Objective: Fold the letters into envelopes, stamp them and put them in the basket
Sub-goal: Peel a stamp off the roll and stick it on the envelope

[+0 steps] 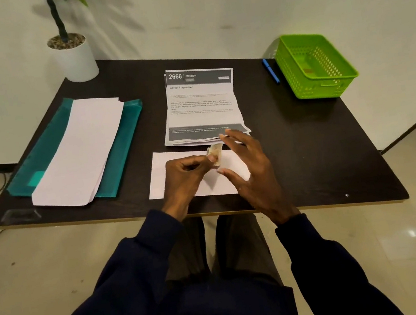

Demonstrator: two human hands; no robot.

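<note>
Two hands work just past the near edge of the table point(309, 155), over a white envelope point(173, 156) lying flat: the left hand point(186, 171) pinches a small curled tan stamp point(215, 152) between thumb and fingertips, while the right hand point(247, 173) hangs beside it, fingers spread, gripping nothing. Curled as it is, the stamp could, I judge, stick crooked or fold onto itself if pressed down unflattened. Beyond lie the printed letters point(201, 104), and far right stands the green basket point(290, 72).

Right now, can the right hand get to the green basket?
Probably yes. The right hand is open and holds nothing, and the table between it and the green basket is bare; the blue pen lies left of that path.
</note>
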